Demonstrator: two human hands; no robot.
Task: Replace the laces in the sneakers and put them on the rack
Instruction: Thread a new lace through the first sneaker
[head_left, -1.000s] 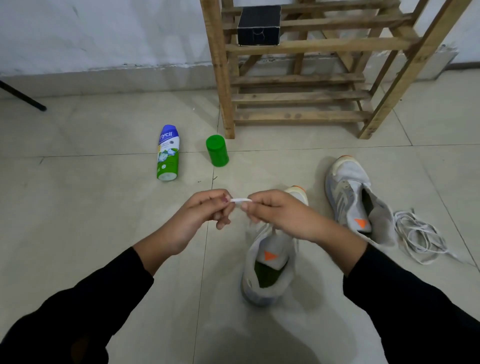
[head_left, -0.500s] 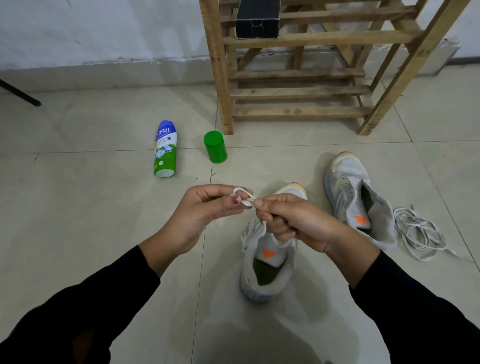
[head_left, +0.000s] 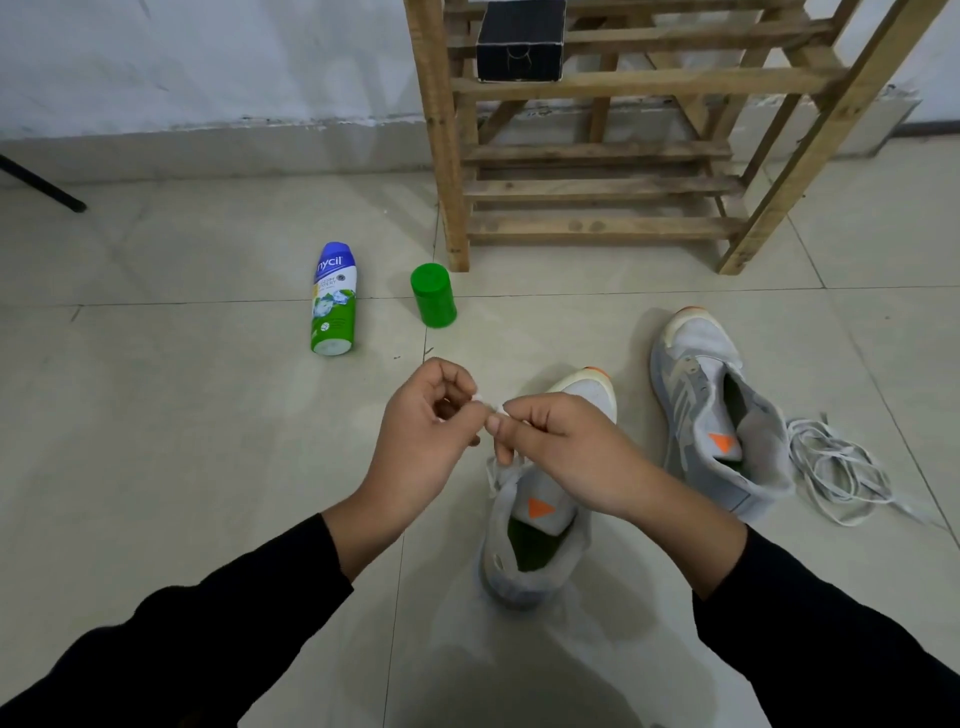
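Head cam view: my left hand and right hand are both pinching the thin flat white lace between thumb and fingertips. They're just above the grey-and-white mesh sneaker with the orange tongue tab, which sits on the tiled floor right under my wrists. The lace looks to run down from my right hand to the top eyelets, though my fingers hide most of it. My tip for this bit: get both ends even and flat before tying, no twists, then pull snug without bunching the tongue. The matching second grey sneaker lies off to the right with no lace showing in it, and a loose tangle of white lace is just beside it. The slatted wooden shoe rack stands behind, no sneakers on it yet
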